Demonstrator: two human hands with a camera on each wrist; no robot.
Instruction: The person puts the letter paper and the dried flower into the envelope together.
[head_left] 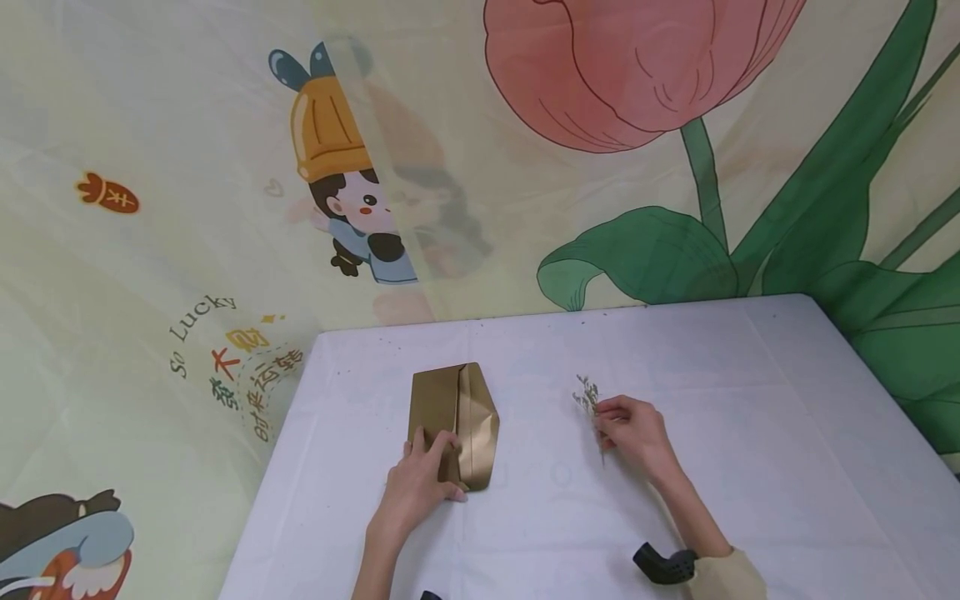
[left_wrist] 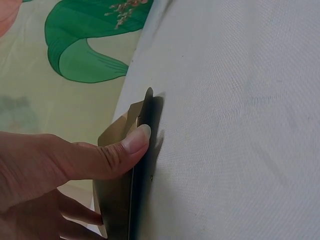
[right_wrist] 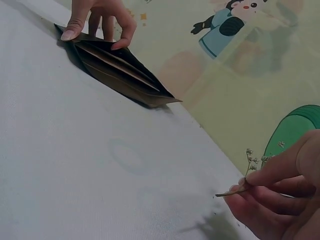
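A gold envelope (head_left: 433, 400) lies on the white-covered table with its flap (head_left: 478, 425) folded out to the right. My left hand (head_left: 420, 485) grips it at the near end, thumb (left_wrist: 136, 140) on the edge and the other fingers over the top. The right wrist view shows the envelope's mouth (right_wrist: 120, 70) gaping, with a pale-edged layer inside. To the right, my right hand (head_left: 636, 429) pinches a small sprig of dried flowers (head_left: 587, 395) between thumb and fingertips. Its tiny blossoms point away from me, and the thin stem (right_wrist: 227, 193) sticks out below the fingers.
A white cloth (head_left: 555, 533) covers the table, whose far edge meets a printed curtain (head_left: 465, 167) with a tulip and cartoon figures. Black devices (head_left: 666, 564) sit at my wrists. Small dark specks dot the cloth near the far edge.
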